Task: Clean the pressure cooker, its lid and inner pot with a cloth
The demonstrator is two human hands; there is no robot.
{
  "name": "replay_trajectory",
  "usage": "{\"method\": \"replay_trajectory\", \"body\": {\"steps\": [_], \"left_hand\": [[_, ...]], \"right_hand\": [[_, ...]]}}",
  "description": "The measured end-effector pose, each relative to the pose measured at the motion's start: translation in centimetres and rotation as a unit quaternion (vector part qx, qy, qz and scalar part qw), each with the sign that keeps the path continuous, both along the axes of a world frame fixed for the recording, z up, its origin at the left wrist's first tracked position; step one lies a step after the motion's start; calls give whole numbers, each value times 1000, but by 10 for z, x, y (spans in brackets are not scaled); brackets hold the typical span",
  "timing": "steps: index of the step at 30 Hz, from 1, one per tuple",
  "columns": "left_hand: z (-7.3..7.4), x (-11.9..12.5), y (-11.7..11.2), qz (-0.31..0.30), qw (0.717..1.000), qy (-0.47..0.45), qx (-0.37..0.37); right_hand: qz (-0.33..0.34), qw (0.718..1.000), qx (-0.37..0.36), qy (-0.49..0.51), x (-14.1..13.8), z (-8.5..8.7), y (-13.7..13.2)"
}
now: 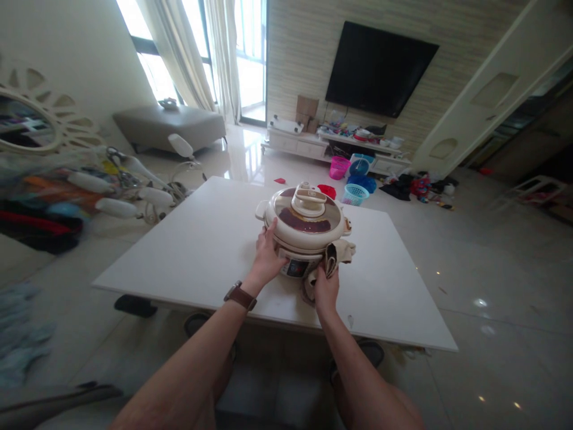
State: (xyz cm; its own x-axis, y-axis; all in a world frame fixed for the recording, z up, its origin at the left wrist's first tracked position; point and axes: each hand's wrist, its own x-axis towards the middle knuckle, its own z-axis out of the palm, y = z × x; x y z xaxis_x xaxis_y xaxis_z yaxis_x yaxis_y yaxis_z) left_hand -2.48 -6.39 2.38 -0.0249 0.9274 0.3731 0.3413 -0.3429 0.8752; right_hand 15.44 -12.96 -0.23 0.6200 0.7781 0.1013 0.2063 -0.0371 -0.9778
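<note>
An electric pressure cooker [272, 230] with a cream body and a brown-and-cream lid stands upright on the white table [188, 239]. My left hand [265, 257] lies against its front left side, fingers spread, the thumb near the dark control panel [298, 268]. A brown watch strap circles that wrist. My right hand [327, 289] is closed around a beige and dark cloth [342, 252], which is bunched against the cooker's front right side. Folds of the cloth hide part of the right fingers.
Beyond the table's far edge sit a pink basket [339, 167], a light blue basket [356, 194] and a red item [326, 191] on the floor. A cluttered low cabinet [299, 146] stands under the television [380, 68]. White lamp-like arms [154, 196] stand near the table's left side.
</note>
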Motion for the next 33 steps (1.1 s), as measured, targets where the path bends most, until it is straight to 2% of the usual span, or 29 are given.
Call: {"method": "replay_trajectory", "body": {"steps": [3,5,8,10,11,14,17,19,22,24,26,29,31,33], "left_hand": [[3,4,-2,8,1000,4,-5],[6,6,-4,8,1000,9,-16],[10,5,-6,-2,1000,6,-28],[11,3,-7,-9,1000,0,-28],[12,1,-7,-14,1000,-3,-27],[15,-4,-6,-34,999,-3,-26],[19,-8,-4,-48,999,-9,-23],[21,-8,-3,-53,998,-21,-17],[21,-8,-1,-50,998,-41,-8],[21,-7,0,-47,998,-49,-4],[20,-7,0,-46,998,-48,-5],[20,-7,0,-45,998,-37,-9],[22,-6,-1,-41,999,-34,-11],[23,-5,-2,-36,999,-36,-12]], "right_hand": [[19,999,16,-39,-13,8,-11],[57,992,51,-104,-15,16,-16],[136,954,109,-245,0,32,-12],[167,933,117,-298,19,44,-4],[168,932,116,-299,29,49,2],[134,958,99,-235,51,63,18],[128,966,85,-206,52,76,24],[153,951,78,-257,43,83,20],[199,911,61,-356,28,94,12],[215,898,51,-381,28,101,15],[202,910,54,-359,38,108,27],[146,948,71,-273,61,115,51],[105,968,80,-212,67,111,58],[68,980,93,-161,59,95,51]]}}
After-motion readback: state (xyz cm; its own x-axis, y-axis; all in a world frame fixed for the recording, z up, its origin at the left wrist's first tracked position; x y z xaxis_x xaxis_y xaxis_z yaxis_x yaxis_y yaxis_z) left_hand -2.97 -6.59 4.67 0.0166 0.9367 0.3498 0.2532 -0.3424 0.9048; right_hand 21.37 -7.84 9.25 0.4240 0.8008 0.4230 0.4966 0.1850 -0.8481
